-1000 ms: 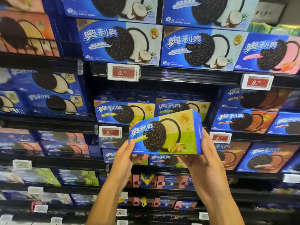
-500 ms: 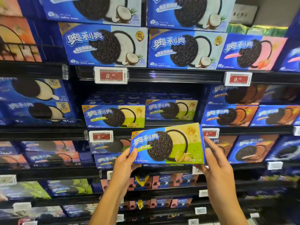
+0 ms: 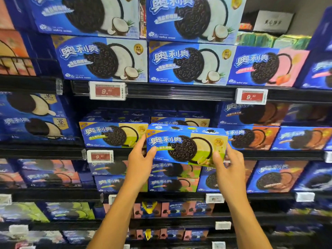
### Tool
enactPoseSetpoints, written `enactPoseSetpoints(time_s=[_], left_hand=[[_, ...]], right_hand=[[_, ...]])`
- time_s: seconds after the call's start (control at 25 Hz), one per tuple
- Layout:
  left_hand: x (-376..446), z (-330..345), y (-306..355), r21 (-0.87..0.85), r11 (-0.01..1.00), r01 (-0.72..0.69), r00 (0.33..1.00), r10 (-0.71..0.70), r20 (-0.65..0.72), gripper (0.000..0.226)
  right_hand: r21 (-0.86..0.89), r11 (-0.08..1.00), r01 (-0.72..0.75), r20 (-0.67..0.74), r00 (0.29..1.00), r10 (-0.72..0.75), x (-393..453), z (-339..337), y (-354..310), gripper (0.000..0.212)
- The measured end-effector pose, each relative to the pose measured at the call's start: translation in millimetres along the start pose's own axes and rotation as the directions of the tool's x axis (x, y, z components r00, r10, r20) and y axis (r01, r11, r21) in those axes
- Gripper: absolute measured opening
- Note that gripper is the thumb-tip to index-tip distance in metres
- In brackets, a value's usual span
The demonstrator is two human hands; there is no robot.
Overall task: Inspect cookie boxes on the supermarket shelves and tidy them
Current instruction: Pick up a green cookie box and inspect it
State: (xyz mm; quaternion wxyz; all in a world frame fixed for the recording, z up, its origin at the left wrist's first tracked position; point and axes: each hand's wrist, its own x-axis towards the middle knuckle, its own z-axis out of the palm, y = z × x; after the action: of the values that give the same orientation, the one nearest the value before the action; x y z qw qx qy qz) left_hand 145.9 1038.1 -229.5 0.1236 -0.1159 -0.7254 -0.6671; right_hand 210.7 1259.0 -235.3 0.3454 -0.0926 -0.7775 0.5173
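A blue cookie box with a green and cream front [image 3: 186, 147] is held level in front of the middle shelf. My left hand [image 3: 142, 163] grips its left end, thumb on the front face. Its right end is gripped by my right hand [image 3: 228, 164], the thumb lying over the lower right corner. Directly behind it stands a matching box [image 3: 181, 122], mostly hidden. Another matching box [image 3: 113, 134] stands on the shelf to the left.
Coconut-flavour boxes [image 3: 104, 59] fill the shelf above, with a pink-fronted box [image 3: 267, 66] to their right. Orange-fronted boxes [image 3: 249, 137] stand right of the held box. Price tags [image 3: 107, 90] hang on the black shelf edges [image 3: 179, 91]. Lower shelves hold more boxes.
The held box has risen and moved toward the middle shelf, now overlapping the matching box behind it. Its top face now shows. Both hands kept their grip.
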Motion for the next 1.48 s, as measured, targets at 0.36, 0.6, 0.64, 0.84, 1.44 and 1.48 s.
enactPoseSetpoints(time_s=[0.36, 0.6, 0.64, 0.84, 1.44, 1.48], left_hand=[[33.7, 1.5, 21.5, 0.518, 0.837, -0.173, 0.962, 0.256, -0.094, 0.077], [38.7, 10.7, 18.8, 0.739, 0.63, -0.238, 0.913, 0.405, -0.051, 0.064], [38.7, 12.2, 17.1, 0.76, 0.601, -0.247, 0.902, 0.429, -0.046, 0.064], [40.5, 18.4, 12.9, 0.826, 0.508, -0.243, 0.866, 0.497, -0.051, 0.059], [54.1, 24.6, -3.6, 0.928, 0.344, -0.144, 0.935, 0.354, 0.014, 0.051], [55.1, 24.2, -4.5, 0.934, 0.328, -0.144, 0.936, 0.352, 0.021, 0.052]], right_hand=[[0.055, 0.993, 0.106, -0.011, 0.994, -0.106, 48.2, 15.0, 3.0, 0.033], [-0.087, 0.983, 0.161, -0.057, 0.984, -0.166, 57.1, 18.0, 16.0, 0.024], [-0.113, 0.979, 0.168, -0.064, 0.982, -0.176, 57.8, 18.2, 17.3, 0.022], [-0.182, 0.966, 0.186, -0.087, 0.975, -0.204, 58.8, 22.0, 20.9, 0.026], [-0.391, 0.909, 0.146, -0.034, 0.984, -0.173, 67.7, 30.4, 26.1, 0.052], [-0.405, 0.903, 0.145, -0.03, 0.985, -0.172, 66.8, 30.8, 26.0, 0.055]])
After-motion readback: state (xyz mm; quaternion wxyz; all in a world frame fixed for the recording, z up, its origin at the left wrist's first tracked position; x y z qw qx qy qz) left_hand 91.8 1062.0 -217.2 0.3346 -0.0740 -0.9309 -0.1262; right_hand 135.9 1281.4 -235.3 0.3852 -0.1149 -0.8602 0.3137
